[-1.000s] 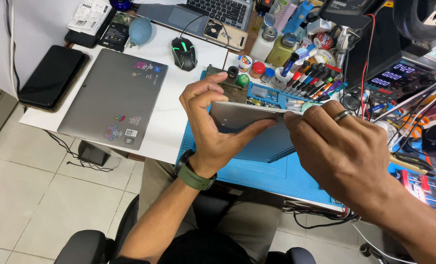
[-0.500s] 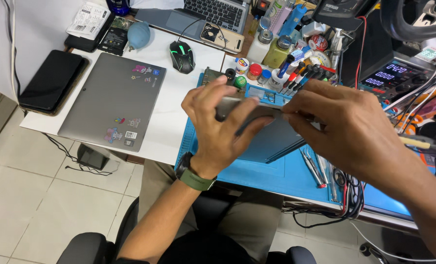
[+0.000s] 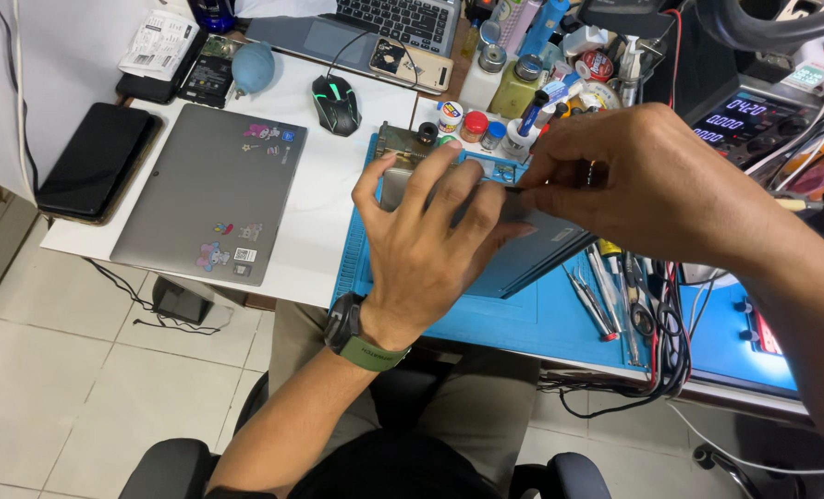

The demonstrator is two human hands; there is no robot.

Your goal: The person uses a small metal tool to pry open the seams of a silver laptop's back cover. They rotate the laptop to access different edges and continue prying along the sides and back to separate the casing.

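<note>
Hands are both busy on a grey tablet [image 3: 532, 254] that sits tilted over the blue mat [image 3: 541, 314] on the right half of the surface. Left hand [image 3: 430, 245] is spread wide with fingers splayed, palm pressed onto the near side of the tablet and fingertips curling over its far edge, so it's more bracing than gripping. There's a dark watch with a green strap [image 3: 361, 337] on that wrist. Right hand [image 3: 638, 185] comes in from the right with its fingers pinched together right at the tablet's top edge. Pretty sure it's pinching something thin and dark there, but it's too small to say what, so take that with a grain of salt.

Just right of the tablet, some tweezers and small tools [image 3: 610, 296] lie on the mat, and a bundle of cables [image 3: 661, 351] hangs off the front edge. Behind the hands there's a cluster of little bottles and jars [image 3: 486, 125].

Over on the left, on the white part of the surface, a closed grey laptop [image 3: 208, 194] with stickers lies flat, well apart from the tablet. A black phone [image 3: 97, 162] lies further left near the edge, and a black mouse [image 3: 336, 102] with green lighting sits between the laptop and the mat. A round blue blower [image 3: 252, 66] sits at the back.
</note>
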